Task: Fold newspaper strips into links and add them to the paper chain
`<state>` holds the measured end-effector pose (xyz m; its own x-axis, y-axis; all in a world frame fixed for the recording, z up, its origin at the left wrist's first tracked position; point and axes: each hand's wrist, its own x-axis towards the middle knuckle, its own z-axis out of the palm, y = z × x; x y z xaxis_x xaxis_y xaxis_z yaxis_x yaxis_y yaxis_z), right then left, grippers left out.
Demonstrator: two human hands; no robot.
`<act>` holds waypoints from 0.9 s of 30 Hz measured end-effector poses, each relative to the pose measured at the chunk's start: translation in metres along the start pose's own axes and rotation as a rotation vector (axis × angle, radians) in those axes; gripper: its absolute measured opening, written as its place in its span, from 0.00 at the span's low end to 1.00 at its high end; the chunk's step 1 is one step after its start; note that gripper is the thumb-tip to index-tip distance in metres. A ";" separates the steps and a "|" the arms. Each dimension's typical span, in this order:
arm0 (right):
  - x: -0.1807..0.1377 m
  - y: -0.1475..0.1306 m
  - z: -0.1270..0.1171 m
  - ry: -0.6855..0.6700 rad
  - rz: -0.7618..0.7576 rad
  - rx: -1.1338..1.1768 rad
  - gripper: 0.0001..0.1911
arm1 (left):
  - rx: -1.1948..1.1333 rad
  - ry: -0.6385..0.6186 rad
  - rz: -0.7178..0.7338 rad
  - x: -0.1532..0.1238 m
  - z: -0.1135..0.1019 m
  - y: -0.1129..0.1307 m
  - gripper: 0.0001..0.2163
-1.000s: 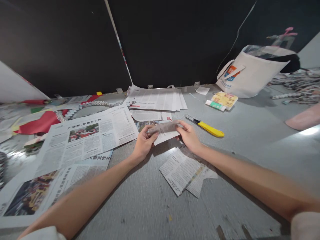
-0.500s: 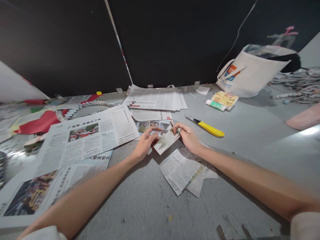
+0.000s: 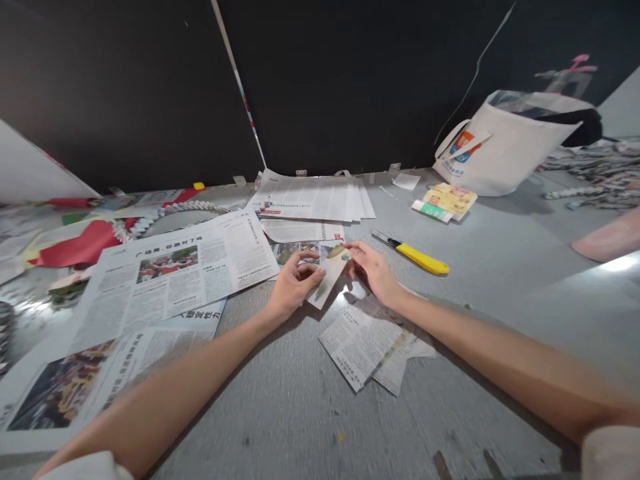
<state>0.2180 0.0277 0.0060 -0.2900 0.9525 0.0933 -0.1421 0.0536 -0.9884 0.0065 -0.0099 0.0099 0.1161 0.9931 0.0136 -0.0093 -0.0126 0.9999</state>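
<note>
Between my hands is a small folded piece of newspaper (image 3: 327, 277), pale with greenish print, tilted above the grey tabletop (image 3: 280, 393). My left hand (image 3: 295, 283) pinches its left edge, thumb on top. At its upper right end the fingers of my right hand (image 3: 373, 267) are closed on it. Some right fingertips are hidden behind the paper. Just below my right hand lie several cut newspaper pieces (image 3: 360, 340), overlapping. A yellow utility knife (image 3: 420, 258) with its blade out rests to the right of my right hand.
Large newspaper sheets (image 3: 185, 267) spread at the left. A stack of newspaper (image 3: 310, 197) lies near the black panel (image 3: 350, 87). Yellow packets (image 3: 447, 200) and a white bag (image 3: 510, 147) stand at back right. Red paper (image 3: 83, 243) and a braided paper chain (image 3: 190, 207) are at back left.
The paper has turned to a steeper slant between my hands. My left thumb now lies over its face, and my right fingers have shifted along its upper end.
</note>
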 end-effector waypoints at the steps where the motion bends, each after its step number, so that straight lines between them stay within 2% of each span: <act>1: 0.000 -0.001 0.000 0.013 -0.002 -0.035 0.20 | -0.002 0.005 0.002 0.000 0.000 0.000 0.25; 6: -0.002 -0.005 0.002 0.049 0.050 -0.139 0.26 | 0.010 0.005 0.016 0.000 0.000 0.000 0.24; 20: -0.006 -0.012 0.003 0.016 0.013 -0.225 0.27 | 0.048 -0.018 -0.013 0.001 0.000 -0.001 0.24; 27: -0.006 -0.010 0.003 0.038 -0.011 -0.207 0.26 | 0.067 -0.095 -0.077 0.002 -0.003 -0.006 0.23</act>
<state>0.2183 0.0203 0.0152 -0.2532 0.9619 0.1036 0.0540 0.1210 -0.9912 0.0042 -0.0077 0.0034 0.2075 0.9760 -0.0659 0.0693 0.0525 0.9962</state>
